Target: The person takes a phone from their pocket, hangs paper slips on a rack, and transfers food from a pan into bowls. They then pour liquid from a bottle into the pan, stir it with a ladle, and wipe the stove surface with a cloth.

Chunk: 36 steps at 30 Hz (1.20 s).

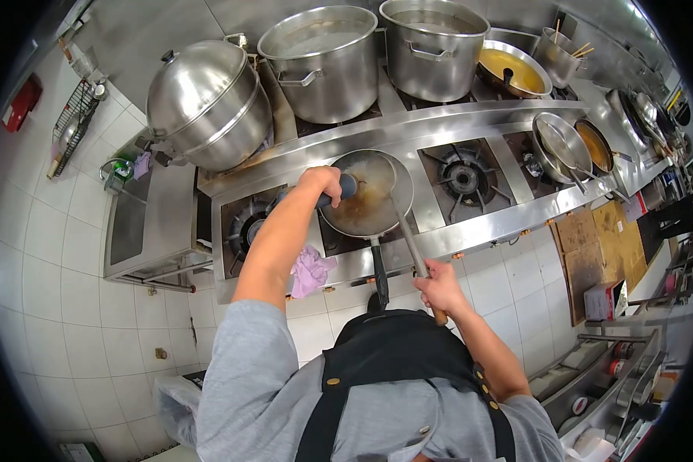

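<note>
My left hand (pixel 325 185) is closed around a dark grey cylindrical container (pixel 349 187), tipped sideways over the left side of a pan. The pan (pixel 366 229) sits on a front burner and holds cloudy, brownish steaming liquid; its black handle (pixel 379 273) points toward me. My right hand (pixel 441 287) grips a long metal ladle (pixel 412 245) near its wooden end. The ladle's far end reaches into the pan's right side, where steam blurs it. A crumpled lilac cloth (pixel 310 271) hangs at the stove's front edge, left of the pan handle.
Behind the pan stand a domed steamer pot (pixel 208 100) and two large stockpots (pixel 319 77) (pixel 435 58). A bare burner (pixel 463 177) lies right of the pan, another (pixel 246 231) left. Further right are a bowl with a strainer (pixel 558 142) and a wok of yellow liquid (pixel 512 71).
</note>
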Motion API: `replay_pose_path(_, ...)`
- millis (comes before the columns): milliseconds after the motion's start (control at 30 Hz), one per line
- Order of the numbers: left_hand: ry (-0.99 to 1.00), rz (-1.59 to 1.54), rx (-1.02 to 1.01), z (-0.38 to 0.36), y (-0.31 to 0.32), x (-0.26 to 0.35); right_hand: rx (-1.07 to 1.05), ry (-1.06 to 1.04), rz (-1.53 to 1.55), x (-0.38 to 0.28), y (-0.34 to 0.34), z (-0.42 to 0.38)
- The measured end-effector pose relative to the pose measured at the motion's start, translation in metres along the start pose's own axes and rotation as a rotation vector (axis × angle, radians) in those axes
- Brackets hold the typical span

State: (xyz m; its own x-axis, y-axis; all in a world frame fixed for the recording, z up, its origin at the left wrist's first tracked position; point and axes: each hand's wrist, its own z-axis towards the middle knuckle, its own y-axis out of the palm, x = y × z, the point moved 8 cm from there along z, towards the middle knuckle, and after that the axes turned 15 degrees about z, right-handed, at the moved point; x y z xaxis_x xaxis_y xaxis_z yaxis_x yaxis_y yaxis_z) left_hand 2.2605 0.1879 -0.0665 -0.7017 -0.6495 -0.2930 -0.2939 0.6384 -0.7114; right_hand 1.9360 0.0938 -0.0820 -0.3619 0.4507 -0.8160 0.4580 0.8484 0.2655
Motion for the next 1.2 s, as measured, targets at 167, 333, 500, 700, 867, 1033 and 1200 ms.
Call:
replay_pose_path(167, -0.005, 0.013, 0.012, 0.001, -0.003, 0.004, 0.128, -0.459, -0.714, -0.021, -0.017, -0.006)
replay_pose_path(333, 0.030, 0.043, -0.029, 0.001, -0.008, 0.016, 0.193, -0.501, -0.856, 0.001, -0.024, 0.016)
replay_pose_path(500, 0.043, 0.058, -0.020, 0.000, -0.011, 0.021, 0.081, -0.051, -0.271, 0.032, -0.029, 0.027)
replay_pose_path(700, 0.075, 0.153, -0.123, 0.003, 0.013, 0.034, -0.075, 0.206, 0.502, 0.036, -0.011, 0.009)
replay_pose_path(867, 0.149, 0.376, -0.255, 0.013, 0.048, 0.041, 0.026, 0.061, 0.178, 0.009, -0.013, -0.019)
replay_pose_path(1033, -0.021, 0.719, -0.461, 0.013, 0.066, 0.009, 0.070, -0.104, -0.197, 0.013, -0.035, -0.013)
replay_pose_path(1200, -0.213, 0.418, -0.117, 0.009, 0.024, -0.014, 0.156, -0.313, -0.700, -0.008, -0.027, -0.007)
